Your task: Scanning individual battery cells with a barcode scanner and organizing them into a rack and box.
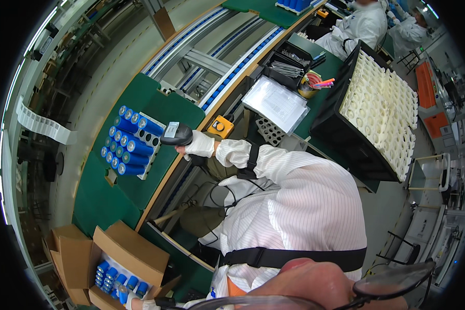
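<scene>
In my right hand (201,144), gloved in white with bare fingertips, is a dark handheld barcode scanner (177,134), its head over the edge of the green work surface. Just left of it, blue cylindrical battery cells (125,138) stand in a white holder (153,150), which shows several unfilled round slots beside the scanner. At the lower left my left hand (133,300) reaches into an open cardboard box (132,243) of blue cells. Its fingers close on a blue battery cell (123,294); the picture's rim partly hides this hand.
A roller conveyor (232,70) runs behind the green board (108,201). A yellow button box (220,126), papers (276,103), a black parts bin (289,62) and a cup of pens (310,85) lie farther right. A black crate (341,126) holds white holders. Co-workers (359,28) sit beyond.
</scene>
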Motion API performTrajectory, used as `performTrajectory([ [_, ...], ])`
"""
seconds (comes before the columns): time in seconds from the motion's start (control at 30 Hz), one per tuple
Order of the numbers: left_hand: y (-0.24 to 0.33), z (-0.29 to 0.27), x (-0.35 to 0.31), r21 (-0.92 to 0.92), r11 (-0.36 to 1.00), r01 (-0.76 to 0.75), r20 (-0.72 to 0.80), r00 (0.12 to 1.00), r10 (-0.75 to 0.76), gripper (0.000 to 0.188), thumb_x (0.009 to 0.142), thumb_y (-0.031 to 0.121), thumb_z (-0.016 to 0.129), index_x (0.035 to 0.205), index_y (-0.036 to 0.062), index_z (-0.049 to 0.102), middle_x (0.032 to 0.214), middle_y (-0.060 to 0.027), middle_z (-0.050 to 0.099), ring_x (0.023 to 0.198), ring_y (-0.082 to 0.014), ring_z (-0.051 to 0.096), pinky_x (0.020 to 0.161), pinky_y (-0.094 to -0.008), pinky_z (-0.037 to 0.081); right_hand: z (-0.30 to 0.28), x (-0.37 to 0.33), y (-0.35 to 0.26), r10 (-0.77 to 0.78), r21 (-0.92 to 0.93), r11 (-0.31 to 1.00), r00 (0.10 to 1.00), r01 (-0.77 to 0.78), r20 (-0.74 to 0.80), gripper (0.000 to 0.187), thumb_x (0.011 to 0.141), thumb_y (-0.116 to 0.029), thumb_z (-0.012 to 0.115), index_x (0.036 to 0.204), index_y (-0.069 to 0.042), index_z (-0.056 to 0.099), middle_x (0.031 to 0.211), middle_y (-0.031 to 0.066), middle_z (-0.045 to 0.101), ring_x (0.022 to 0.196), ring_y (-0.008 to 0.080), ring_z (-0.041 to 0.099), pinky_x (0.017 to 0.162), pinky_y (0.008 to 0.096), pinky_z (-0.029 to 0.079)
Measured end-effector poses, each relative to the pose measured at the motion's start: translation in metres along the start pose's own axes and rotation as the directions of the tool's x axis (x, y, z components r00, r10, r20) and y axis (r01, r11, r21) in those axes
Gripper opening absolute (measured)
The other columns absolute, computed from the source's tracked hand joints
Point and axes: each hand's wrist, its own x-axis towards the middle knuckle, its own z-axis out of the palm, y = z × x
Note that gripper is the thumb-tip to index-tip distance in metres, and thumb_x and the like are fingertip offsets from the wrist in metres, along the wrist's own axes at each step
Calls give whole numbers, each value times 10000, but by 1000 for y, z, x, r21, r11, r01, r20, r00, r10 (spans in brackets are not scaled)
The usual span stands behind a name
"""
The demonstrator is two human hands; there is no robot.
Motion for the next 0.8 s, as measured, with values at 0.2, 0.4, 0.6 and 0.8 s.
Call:
performTrajectory([
  [0.2, -57, 20, 35, 160, 984, -72, 116, 992, 54, 309, 959, 191, 528, 1198, 6, 466, 988, -81, 532, 846, -181, 538, 722, -317, 482, 7, -6, -13, 5, 35, 999, 1000, -6, 18, 135, 843, -105, 695, 899, -10, 617, 710, 49, 624, 578, 146, 611, 567, 290, 506],
  [0.4, -130, 58, 90, 333, 932, -140, 231, 971, 64, 296, 963, 220, 531, 1159, 7, 469, 955, -71, 514, 809, -175, 526, 695, -318, 476, 2, -13, -10, 5, 4, 1000, 999, -5, -45, 163, 851, -174, 681, 831, -24, 622, 635, 42, 614, 543, 144, 611, 538, 288, 489],
  [0.6, -286, 98, 151, 364, 905, -223, 234, 962, 143, 275, 969, 302, 536, 999, 44, 445, 836, -38, 414, 671, -150, 442, 608, -301, 428, 42, -63, -50, -56, -430, 899, 997, 77, 60, 248, 770, -237, 737, 859, -24, 648, 645, 78, 663, 604, 190, 655, 639, 324, 521],
  [0.8, -320, 78, 239, 556, 815, -163, 281, 960, 0, 255, 938, 360, 577, 929, 132, 463, 741, 2, 420, 617, -120, 413, 559, -289, 395, 45, -103, -94, -145, -480, 839, 956, 256, 257, 359, 684, -212, 779, 972, -30, 667, 830, 172, 688, 757, 296, 682, 711, 364, 537],
])
